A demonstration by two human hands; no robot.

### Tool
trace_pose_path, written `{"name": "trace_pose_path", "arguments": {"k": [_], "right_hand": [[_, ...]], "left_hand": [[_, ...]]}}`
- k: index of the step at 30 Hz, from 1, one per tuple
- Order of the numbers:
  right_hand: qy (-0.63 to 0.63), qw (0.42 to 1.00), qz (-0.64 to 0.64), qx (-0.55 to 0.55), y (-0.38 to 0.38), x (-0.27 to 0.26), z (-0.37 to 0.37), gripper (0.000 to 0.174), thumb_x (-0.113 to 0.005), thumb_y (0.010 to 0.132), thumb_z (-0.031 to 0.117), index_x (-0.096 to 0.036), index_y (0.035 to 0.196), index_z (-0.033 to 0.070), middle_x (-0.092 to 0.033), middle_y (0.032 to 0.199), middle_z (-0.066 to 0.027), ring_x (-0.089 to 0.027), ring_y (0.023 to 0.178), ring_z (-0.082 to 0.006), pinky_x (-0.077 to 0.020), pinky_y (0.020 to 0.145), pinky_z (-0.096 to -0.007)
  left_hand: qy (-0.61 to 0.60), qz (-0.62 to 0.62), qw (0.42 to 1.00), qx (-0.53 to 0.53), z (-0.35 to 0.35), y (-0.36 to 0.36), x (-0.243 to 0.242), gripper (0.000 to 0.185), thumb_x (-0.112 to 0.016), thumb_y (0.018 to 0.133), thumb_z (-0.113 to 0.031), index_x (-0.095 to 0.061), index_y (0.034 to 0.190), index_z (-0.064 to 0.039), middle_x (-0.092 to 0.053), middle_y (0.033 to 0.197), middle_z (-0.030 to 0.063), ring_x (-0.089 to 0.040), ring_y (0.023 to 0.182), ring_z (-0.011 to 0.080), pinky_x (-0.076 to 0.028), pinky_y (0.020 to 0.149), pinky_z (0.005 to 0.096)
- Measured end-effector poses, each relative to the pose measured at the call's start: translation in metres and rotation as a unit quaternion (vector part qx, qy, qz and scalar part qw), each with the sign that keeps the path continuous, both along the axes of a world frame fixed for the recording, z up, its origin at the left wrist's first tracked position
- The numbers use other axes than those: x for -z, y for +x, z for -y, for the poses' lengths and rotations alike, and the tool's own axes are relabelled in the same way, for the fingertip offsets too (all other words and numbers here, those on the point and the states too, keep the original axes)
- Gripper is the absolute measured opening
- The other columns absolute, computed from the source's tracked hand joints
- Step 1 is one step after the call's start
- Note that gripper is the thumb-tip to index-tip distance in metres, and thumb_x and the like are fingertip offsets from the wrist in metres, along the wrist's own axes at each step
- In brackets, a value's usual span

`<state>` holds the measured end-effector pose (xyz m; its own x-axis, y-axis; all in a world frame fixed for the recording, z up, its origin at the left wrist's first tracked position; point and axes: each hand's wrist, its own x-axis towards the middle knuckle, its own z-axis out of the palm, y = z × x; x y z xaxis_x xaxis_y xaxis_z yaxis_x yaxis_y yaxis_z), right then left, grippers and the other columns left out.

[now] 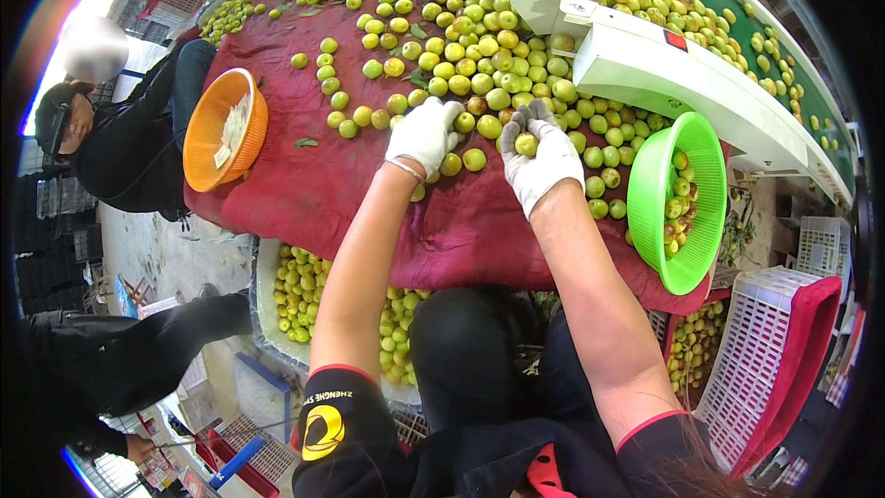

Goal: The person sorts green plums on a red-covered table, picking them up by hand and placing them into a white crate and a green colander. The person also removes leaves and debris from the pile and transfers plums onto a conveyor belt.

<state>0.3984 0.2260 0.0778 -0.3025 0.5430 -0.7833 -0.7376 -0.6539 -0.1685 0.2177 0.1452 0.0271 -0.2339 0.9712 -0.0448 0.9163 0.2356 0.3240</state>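
Observation:
Both of my hands wear white gloves over a table covered in dark red cloth (297,187). My left hand (423,137) has its thumb and forefinger closed on either side of a green jujube (464,122) at the edge of the pile. Another jujube (525,144), yellowish with brown marks, sits in the curled fingers of my right hand (543,159). Loose jujubes (473,160) lie between the two hands. Beyond them spreads a large heap of jujubes (511,62), green to reddish brown.
A green plastic basket (643,221) holding browner jujubes tilts at the right, below a white machine housing (664,62) and green conveyor (726,3). An orange basket (200,152) stands left, beside a seated person (131,145). A lined container of jujubes (266,304) lies below the table edge.

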Motion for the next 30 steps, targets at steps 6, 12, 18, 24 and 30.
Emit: {"name": "trace_pose_path", "arguments": {"k": [6,12,18,24,30], "right_hand": [[0.061,0.996,-0.031,0.058,0.011,-0.010,-0.010,0.027,-0.047,0.110,0.001,-0.063,0.131,0.007,-0.067,0.109,-0.0098,-0.069,0.090,-0.0192,-0.0668,0.078,-0.0349],[0.089,0.989,-0.053,0.109,0.028,-0.017,-0.033,0.025,-0.046,0.110,0.000,-0.065,0.125,0.004,-0.069,0.106,-0.0117,-0.070,0.092,-0.0200,-0.0673,0.076,-0.0348],[0.405,0.826,0.302,-0.250,0.021,0.006,-0.046,0.025,-0.057,0.105,0.007,-0.075,0.122,0.009,-0.074,0.107,-0.0118,-0.071,0.087,-0.0218,-0.0616,0.080,-0.0356],[0.589,0.335,0.595,-0.433,0.019,0.045,-0.035,0.021,-0.065,0.100,0.019,-0.075,0.118,0.016,-0.060,0.135,-0.0146,-0.072,0.107,-0.0384,-0.0584,0.094,-0.0501],[0.523,0.396,0.597,-0.461,0.004,0.070,-0.039,0.025,-0.069,0.096,0.018,-0.072,0.121,0.013,-0.053,0.142,-0.0177,-0.072,0.107,-0.0398,-0.0585,0.094,-0.0506]], "left_hand": [[0.147,0.129,0.978,-0.073,0.010,-0.003,0.002,0.021,-0.070,0.097,-0.019,-0.074,0.115,-0.011,-0.070,0.106,0.0144,-0.068,0.104,0.0352,-0.055,0.092,0.0445],[0.076,0.007,0.997,-0.024,-0.020,0.036,-0.001,0.045,-0.073,0.091,-0.015,-0.062,0.134,-0.017,-0.066,0.118,0.0160,-0.066,0.109,0.0399,-0.056,0.091,0.0493],[0.031,-0.032,0.997,-0.066,-0.040,0.042,0.003,0.043,-0.068,0.094,-0.019,-0.059,0.136,-0.017,-0.068,0.117,0.0175,-0.070,0.104,0.0391,-0.058,0.086,0.0509],[0.056,0.011,0.988,-0.146,-0.032,0.039,0.023,0.033,-0.063,0.101,-0.028,-0.059,0.130,-0.015,-0.073,0.111,0.0181,-0.071,0.103,0.0407,-0.057,0.087,0.0526],[0.123,0.111,0.969,-0.182,-0.001,0.009,0.039,0.046,-0.077,0.094,-0.033,-0.070,0.134,-0.012,-0.076,0.107,0.0188,-0.074,0.096,0.0347,-0.057,0.087,0.0460]]}}
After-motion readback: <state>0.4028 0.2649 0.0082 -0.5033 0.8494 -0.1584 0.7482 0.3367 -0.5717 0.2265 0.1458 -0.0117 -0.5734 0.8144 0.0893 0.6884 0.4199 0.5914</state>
